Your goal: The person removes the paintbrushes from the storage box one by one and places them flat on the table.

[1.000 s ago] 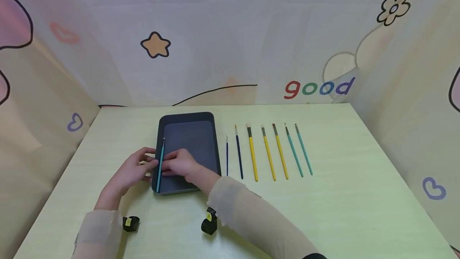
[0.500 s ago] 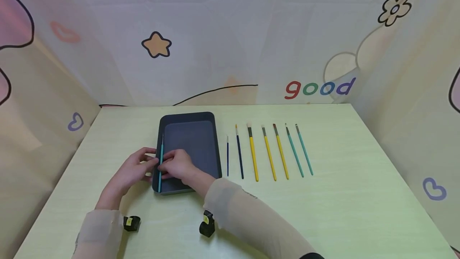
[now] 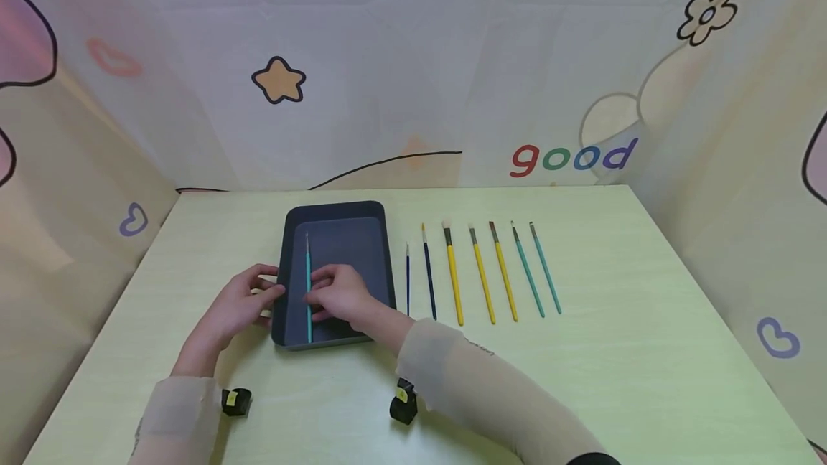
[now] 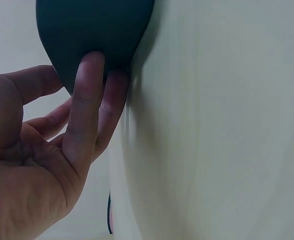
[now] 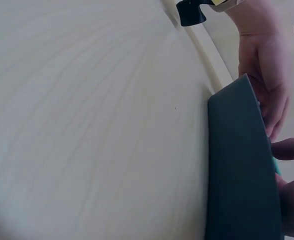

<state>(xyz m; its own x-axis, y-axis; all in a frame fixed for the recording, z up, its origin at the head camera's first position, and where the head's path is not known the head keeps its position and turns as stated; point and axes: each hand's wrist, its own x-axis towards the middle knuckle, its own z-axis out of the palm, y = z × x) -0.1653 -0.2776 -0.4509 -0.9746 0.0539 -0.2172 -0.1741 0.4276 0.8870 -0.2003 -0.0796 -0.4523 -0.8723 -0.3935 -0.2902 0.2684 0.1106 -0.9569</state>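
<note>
A dark grey rectangular tray (image 3: 362,250) lies on the table toward its left side. Inside it a teal-handled paintbrush (image 3: 309,261) points bristles away from me, parallel to the long sides. My right hand (image 3: 342,293) reaches over the tray from the right and pinches this brush around the middle of its handle. In the right wrist view the tray's outer wall (image 5: 242,165) hides most of the brush. My left hand (image 3: 242,303) rests against the tray's left side. Its straight fingers (image 4: 84,110) touch the outer wall in the left wrist view.
Right of the tray several paintbrushes lie in a row: dark blue ones (image 3: 430,278), yellow ones (image 3: 455,282) and teal ones (image 3: 531,277). Small black wrist-worn devices (image 3: 236,402) hang by each sleeve. A printed curtain (image 3: 388,77) surrounds the table's back and sides.
My right hand has moved the teal paintbrush rightward, away from the tray's left wall. The left hand and the row of brushes have stayed in place.
</note>
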